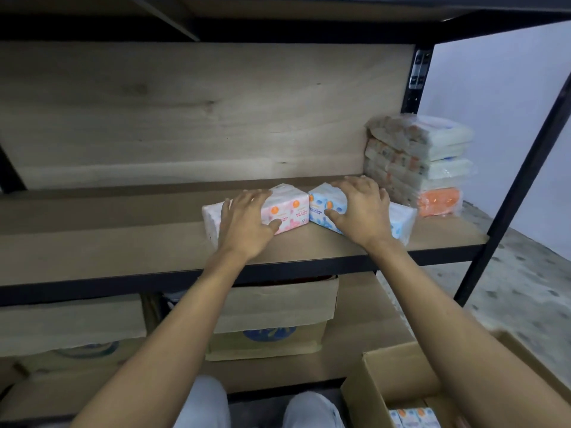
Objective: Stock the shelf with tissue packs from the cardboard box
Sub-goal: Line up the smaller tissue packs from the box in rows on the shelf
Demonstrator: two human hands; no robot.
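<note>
Item: pink tissue pack [290,208] and blue tissue pack [324,202], side by side and touching, near the front edge of the shelf [123,236], right of centre. A wrapped stack [432,168] of further packs stands just to their far right, and more packs lie in the open cardboard box [398,375] at near right. Left hand [247,223] grasps the pink tissue pack and right hand [361,211] the blue tissue pack, each with fingers over the top and thumb on the near face. Handling, by appearance: light, soft, film-wrapped and probably slick, so hold across top and near face with a gentle squeeze.

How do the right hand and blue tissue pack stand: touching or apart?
Touching. Head view shows the right hand gripping the blue tissue pack, fingers over top, thumb against front.
</note>
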